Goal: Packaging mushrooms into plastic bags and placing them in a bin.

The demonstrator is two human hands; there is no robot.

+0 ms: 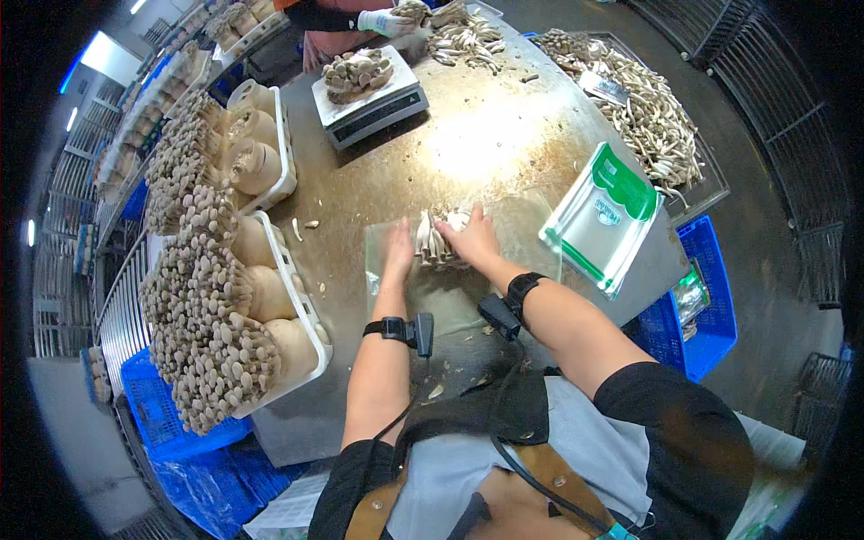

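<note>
A small bunch of pale-stemmed mushrooms (425, 239) lies in front of me on a clear plastic sheet or bag (536, 223), its stems pointing towards me. My right hand (478, 239) grips the bunch from the right, with the thumb across the stems and the fingers around the far side. To the left of the bunch, my left hand (399, 248) is on edge over the plastic, slightly blurred. It holds nothing, and a narrow gap separates it from the stems.
Printed plastic packaging bags (604, 216) lie right on the metal table (378, 182). Left stand white crates (322, 351) of mushroom bottles. A scale (378, 115) bears mushrooms; beyond it is a co-worker's gloved hand (388, 23). A mushroom pile (648, 115) and blue basket (715, 304) sit right.
</note>
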